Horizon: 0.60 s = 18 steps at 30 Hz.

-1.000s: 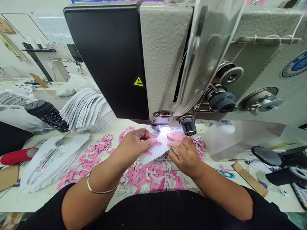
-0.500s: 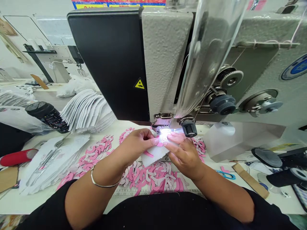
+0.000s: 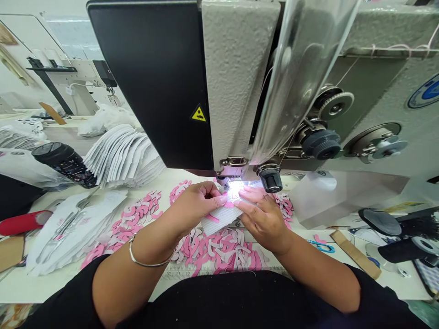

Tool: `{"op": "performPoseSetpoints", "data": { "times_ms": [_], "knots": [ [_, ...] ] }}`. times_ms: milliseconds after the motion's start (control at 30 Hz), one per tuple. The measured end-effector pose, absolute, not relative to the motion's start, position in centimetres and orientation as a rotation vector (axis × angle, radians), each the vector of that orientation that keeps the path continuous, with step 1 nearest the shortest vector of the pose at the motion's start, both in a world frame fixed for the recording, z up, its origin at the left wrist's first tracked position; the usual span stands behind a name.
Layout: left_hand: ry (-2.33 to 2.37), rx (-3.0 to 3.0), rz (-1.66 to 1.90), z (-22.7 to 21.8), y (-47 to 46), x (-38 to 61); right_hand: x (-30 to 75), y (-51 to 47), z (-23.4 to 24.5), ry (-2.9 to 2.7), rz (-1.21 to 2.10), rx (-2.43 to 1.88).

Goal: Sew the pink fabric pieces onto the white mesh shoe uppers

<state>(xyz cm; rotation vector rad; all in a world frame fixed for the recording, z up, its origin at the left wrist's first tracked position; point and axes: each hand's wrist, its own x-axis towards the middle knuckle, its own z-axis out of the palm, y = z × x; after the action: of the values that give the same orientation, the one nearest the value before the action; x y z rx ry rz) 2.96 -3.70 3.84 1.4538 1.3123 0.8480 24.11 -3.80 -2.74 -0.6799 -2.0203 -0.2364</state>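
Under the lit needle area of the sewing machine [image 3: 236,180] lies a white textured fabric piece [image 3: 219,220] with pink curved patches on it. My left hand [image 3: 200,201] pinches the fabric's left side, thumb tip at the edge of a pink curved patch [image 3: 229,201]. From the right, my right hand [image 3: 262,217] rests on the fabric with fingers stretched out and slightly spread, close to the presser foot. Glare from the lamp hides the needle tip. Loose pink and white curved cut pieces [image 3: 216,249] lie in heaps around both hands.
At left stand a fanned stack of white pieces [image 3: 120,155], a black patterned bottle [image 3: 65,162] and a red roll [image 3: 25,223]. Tweezers [image 3: 65,228] lie on white sheets. At right are a translucent guard [image 3: 353,194], blue snips [image 3: 321,246] and a black thread spool [image 3: 403,250].
The view has shifted slightly, so the machine appears a bit higher and larger. Both hands keep nearly the same position on the fabric.
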Motion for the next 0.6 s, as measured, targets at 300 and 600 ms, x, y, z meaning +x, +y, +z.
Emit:
{"op": "performPoseSetpoints", "data": {
  "times_ms": [300, 600],
  "knots": [
    [1.339, 1.476, 0.898, 3.79, -3.58, 3.28, 24.11, -3.97, -2.68, -1.997, -0.241, -0.691],
    [1.384, 1.532, 0.812, 4.36, -3.65, 3.14, 24.45, -3.76, -2.74, -2.033, -0.281, -0.671]
  ]
}}
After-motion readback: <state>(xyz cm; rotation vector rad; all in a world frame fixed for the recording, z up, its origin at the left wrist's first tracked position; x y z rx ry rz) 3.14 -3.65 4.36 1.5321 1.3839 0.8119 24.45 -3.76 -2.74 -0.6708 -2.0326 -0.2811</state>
